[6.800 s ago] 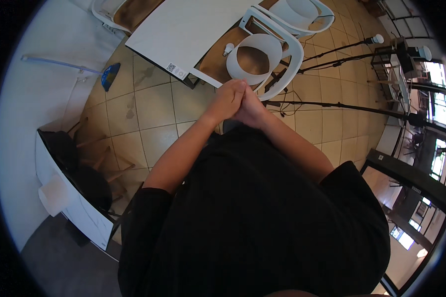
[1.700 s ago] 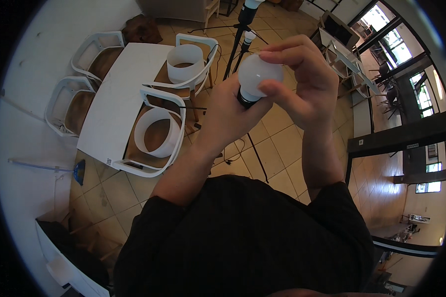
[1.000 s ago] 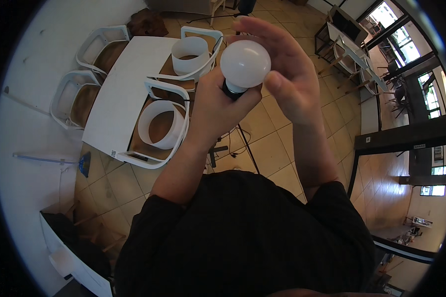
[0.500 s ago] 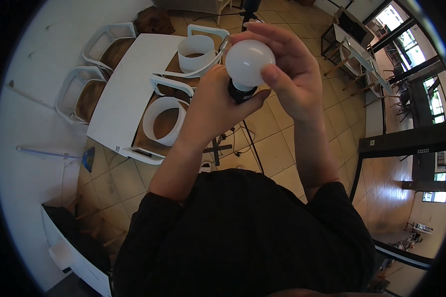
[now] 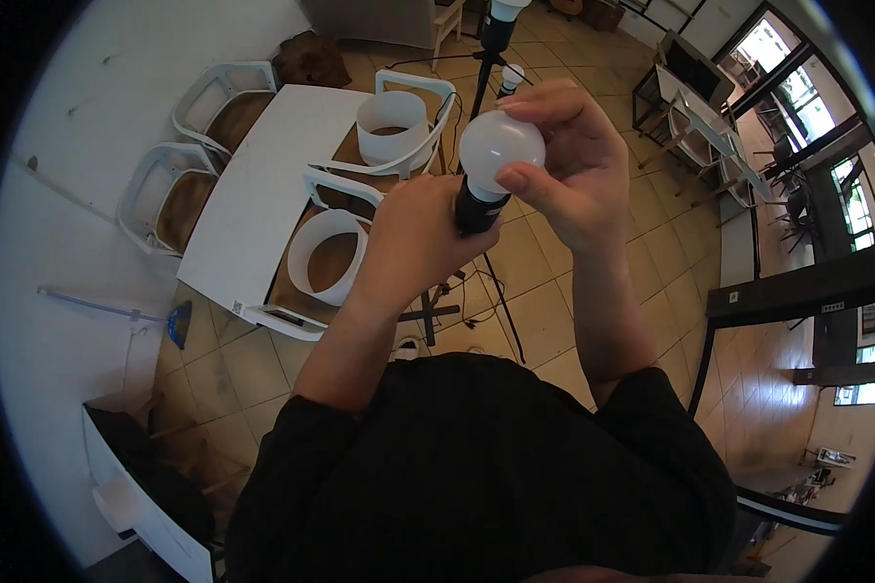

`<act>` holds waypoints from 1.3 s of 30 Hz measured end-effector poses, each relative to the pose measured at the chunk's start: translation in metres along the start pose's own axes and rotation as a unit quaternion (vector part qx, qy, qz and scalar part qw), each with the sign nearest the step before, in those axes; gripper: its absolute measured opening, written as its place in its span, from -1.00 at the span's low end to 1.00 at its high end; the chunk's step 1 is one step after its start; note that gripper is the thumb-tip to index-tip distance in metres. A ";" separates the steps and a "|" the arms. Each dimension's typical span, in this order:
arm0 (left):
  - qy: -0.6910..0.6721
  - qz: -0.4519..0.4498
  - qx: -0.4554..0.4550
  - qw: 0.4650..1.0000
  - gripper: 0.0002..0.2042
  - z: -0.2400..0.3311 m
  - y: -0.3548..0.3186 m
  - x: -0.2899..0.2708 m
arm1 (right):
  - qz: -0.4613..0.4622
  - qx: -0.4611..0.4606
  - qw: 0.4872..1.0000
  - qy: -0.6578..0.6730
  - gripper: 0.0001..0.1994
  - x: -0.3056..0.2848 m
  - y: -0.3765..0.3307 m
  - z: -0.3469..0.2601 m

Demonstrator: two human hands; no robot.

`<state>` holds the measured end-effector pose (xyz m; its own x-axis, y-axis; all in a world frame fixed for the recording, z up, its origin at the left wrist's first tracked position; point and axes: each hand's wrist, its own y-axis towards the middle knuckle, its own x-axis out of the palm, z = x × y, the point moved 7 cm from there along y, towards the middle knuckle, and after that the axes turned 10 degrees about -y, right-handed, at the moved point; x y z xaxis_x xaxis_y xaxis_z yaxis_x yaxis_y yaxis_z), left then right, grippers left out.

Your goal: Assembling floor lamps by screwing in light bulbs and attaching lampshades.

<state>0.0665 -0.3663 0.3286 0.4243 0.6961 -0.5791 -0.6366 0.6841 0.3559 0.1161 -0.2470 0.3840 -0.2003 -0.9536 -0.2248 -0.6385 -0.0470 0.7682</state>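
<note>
A round white light bulb (image 5: 496, 151) stands upright in a black lamp socket (image 5: 476, 208), in front of my chest. My left hand (image 5: 420, 231) is wrapped round the socket below the bulb. Thumb and fingers of my right hand (image 5: 581, 160) grip the bulb from its right side. Just beyond my hands, a second white bulb (image 5: 507, 9) sits in another black socket (image 5: 497, 35) on a dark stand. A smaller-looking bulb (image 5: 512, 73) shows behind the right fingertips. How far the held bulb is seated in its socket I cannot tell.
On the left stands a white table (image 5: 253, 185) with white chairs (image 5: 151, 199) round it. White ring-shaped shades (image 5: 327, 255) rest on the near seats. Stand legs (image 5: 428, 313) and cables (image 5: 472, 319) lie on the tiled floor below my hands. More chairs (image 5: 685, 146) are at the far right.
Both hands and the bulb sit slightly lower in the picture. My right fingers have bent further over the bulb. The view has shifted, bringing the other bulbs on the stand into sight.
</note>
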 end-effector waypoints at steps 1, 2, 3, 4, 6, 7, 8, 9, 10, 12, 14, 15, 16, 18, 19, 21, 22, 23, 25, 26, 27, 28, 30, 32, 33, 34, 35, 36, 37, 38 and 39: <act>0.009 -0.010 -0.003 1.000 -0.76 -0.001 0.001 0.001 | 0.002 -0.035 0.999 -0.015 -0.63 0.000 0.000 -0.004; 0.010 -0.010 -0.004 1.000 -0.76 -0.001 0.000 0.002 | 0.003 -0.034 0.999 -0.015 -0.63 0.003 0.001 -0.008; 0.010 -0.003 -0.016 1.000 -0.76 -0.003 0.001 0.003 | 0.043 -0.002 0.996 0.081 -0.60 0.003 0.003 -0.010; 0.011 0.004 -0.028 1.000 -0.77 -0.006 0.001 0.003 | 0.082 0.030 0.980 0.176 -0.56 0.002 0.004 -0.008; 0.017 0.003 -0.025 1.000 -0.77 -0.006 0.001 0.005 | 0.048 0.050 0.989 0.132 -0.55 0.003 -0.001 -0.001; 0.023 0.002 -0.022 1.000 -0.77 -0.005 0.002 0.007 | 0.014 0.070 0.994 0.088 -0.54 0.006 -0.005 0.004; 0.022 0.000 -0.021 1.000 -0.77 -0.007 0.003 0.008 | 0.016 0.070 0.994 0.087 -0.54 0.003 -0.007 0.008; 0.029 0.001 -0.011 1.000 -0.77 -0.008 0.003 0.009 | 0.017 0.032 0.999 0.028 -0.56 0.001 -0.008 0.006; 0.036 0.001 0.000 0.999 -0.76 -0.008 0.003 0.010 | 0.018 -0.007 0.999 -0.031 -0.58 0.001 -0.010 0.002; 0.033 -0.004 -0.008 0.999 -0.76 -0.011 0.003 0.012 | 0.010 -0.008 0.999 -0.051 -0.58 0.002 -0.008 -0.004; 0.029 -0.011 -0.014 0.999 -0.75 -0.013 0.005 0.016 | 0.004 -0.008 0.997 -0.075 -0.58 0.002 -0.008 -0.006; 0.030 0.008 -0.008 0.999 -0.76 -0.011 0.005 0.014 | 0.029 0.034 0.998 0.052 -0.53 -0.002 -0.008 -0.001; 0.031 0.027 -0.003 0.999 -0.76 -0.008 0.005 0.012 | 0.054 0.076 0.979 0.179 -0.47 -0.005 -0.009 0.005; 0.028 0.015 -0.017 0.999 -0.75 -0.009 0.007 0.012 | 0.039 0.090 0.985 0.144 -0.44 -0.005 -0.016 0.011; 0.025 0.003 -0.031 0.999 -0.75 -0.011 0.007 0.013 | 0.023 0.104 0.988 0.110 -0.40 -0.004 -0.021 0.016; 0.029 -0.007 -0.035 0.999 -0.75 -0.012 0.008 0.013 | 0.048 0.068 0.994 0.076 -0.45 -0.005 -0.024 0.016; 0.032 -0.017 -0.038 0.999 -0.75 -0.012 0.008 0.014 | 0.072 0.030 0.996 0.043 -0.50 -0.006 -0.024 0.012; 0.032 -0.018 -0.037 0.999 -0.75 -0.012 0.009 0.015 | 0.073 0.030 0.996 0.042 -0.50 -0.004 -0.023 0.011; 0.009 0.007 -0.009 1.000 -0.74 -0.011 0.006 0.012 | 0.089 0.027 0.986 0.141 -0.40 0.001 -0.022 0.012; 0.010 0.007 -0.010 1.000 -0.74 -0.013 0.006 0.013 | 0.089 0.027 0.985 0.142 -0.40 0.002 -0.021 0.008; 0.023 0.015 -0.019 0.999 -0.74 -0.016 0.006 0.013 | 0.104 0.106 0.967 0.209 -0.37 0.004 -0.022 0.014; 0.036 0.024 -0.028 0.999 -0.73 -0.018 0.006 0.013 | 0.117 0.185 0.937 0.273 -0.34 0.007 -0.025 0.022; 0.027 0.013 -0.039 0.999 -0.73 -0.017 0.007 0.013 | 0.121 0.140 0.959 0.215 -0.33 0.008 -0.030 0.027; 0.019 0.001 -0.049 0.999 -0.72 -0.016 0.008 0.013 | 0.125 0.093 0.976 0.155 -0.32 0.010 -0.030 0.028; 0.022 -0.001 -0.044 0.999 -0.72 -0.016 0.008 0.013 | 0.132 0.063 0.973 0.179 -0.32 0.012 -0.028 0.027; 0.025 -0.003 -0.040 0.999 -0.71 -0.016 0.008 0.013 | 0.139 0.033 0.969 0.203 -0.33 0.012 -0.028 0.025; 0.025 -0.004 -0.040 0.999 -0.71 -0.018 0.008 0.014 | 0.139 0.034 0.969 0.203 -0.33 0.013 -0.028 0.023; 0.029 -0.004 -0.046 0.999 -0.70 -0.021 0.008 0.014 | 0.135 0.103 0.959 0.226 -0.25 0.017 -0.029 0.027; 0.032 -0.003 -0.051 0.998 -0.69 -0.023 0.008 0.014 | 0.131 0.171 0.944 0.249 -0.17 0.021 -0.031 0.033; 0.032 -0.004 -0.052 0.998 -0.69 -0.023 0.008 0.013 | 0.131 0.172 0.944 0.249 -0.17 0.021 -0.032 0.035; 0.026 0.008 -0.034 0.999 -0.68 -0.018 0.008 0.010 | 0.123 0.136 0.970 0.163 -0.14 0.019 -0.031 0.033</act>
<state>0.0541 -0.3576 0.3119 0.3802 0.6933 -0.6123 -0.6867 0.6550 0.3153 0.1072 -0.2541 0.3357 -0.1538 -0.9716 0.1796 -0.7824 0.2308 0.5785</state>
